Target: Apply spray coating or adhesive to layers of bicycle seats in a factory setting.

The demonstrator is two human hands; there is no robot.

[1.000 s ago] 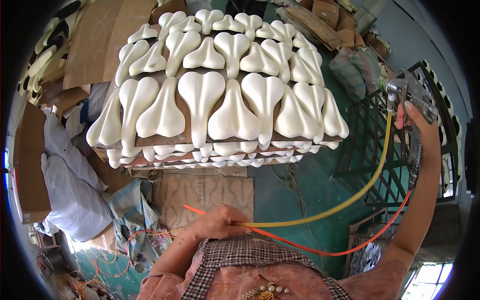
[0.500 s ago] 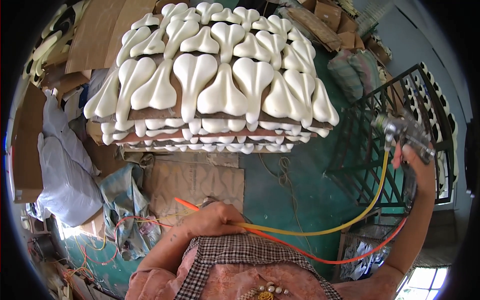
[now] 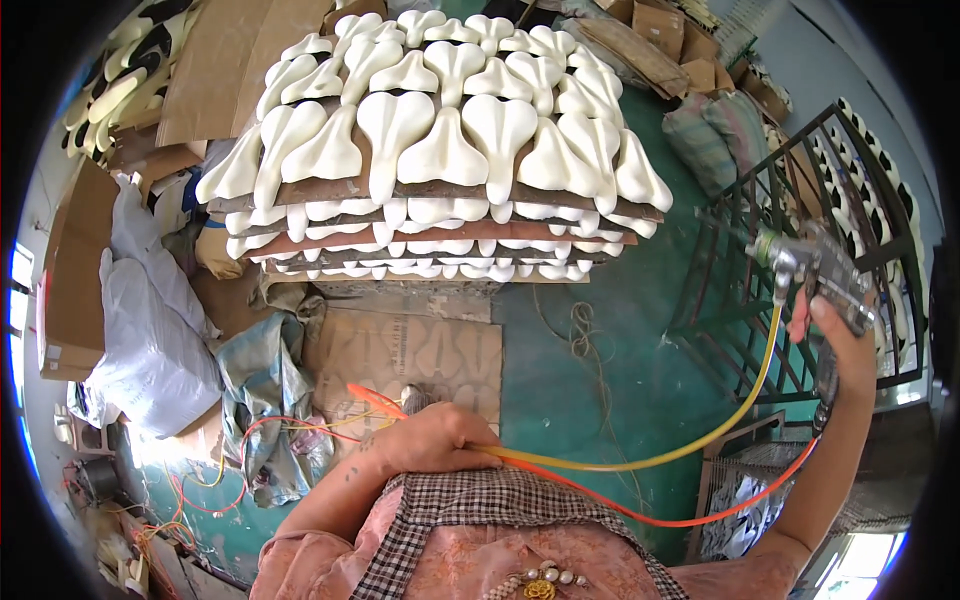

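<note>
My right hand (image 3: pixel 835 325) is raised at the right, closed around the handle of a metal spray gun (image 3: pixel 800 260) whose nozzle points left. From the gun hang a yellow hose (image 3: pixel 725 430) and an orange hose (image 3: pixel 680 522). Both run across my front to my left hand (image 3: pixel 450 437), which is closed around them at waist height. Ahead of me, cream-coloured bicycle saddle foams (image 3: pixel 395 130) lie in rows, alternately turned, on top of a stack of brown boards (image 3: pixel 330 190). More such foams stick out between the lower boards.
A black metal rack (image 3: pixel 750 230) with saddle pieces stands at the right. Flattened cardboard (image 3: pixel 440 350) lies on the green floor (image 3: pixel 560 400) before the stack. White plastic bags (image 3: pixel 160 340) and a cardboard box (image 3: pixel 75 270) are at the left. Loose hoses (image 3: pixel 215 500) trail on the floor.
The view has shifted a little, so the stack sits slightly higher. The spray gun has tilted slightly, and a faint mist now shows left of its nozzle. Both hands keep their grip.
</note>
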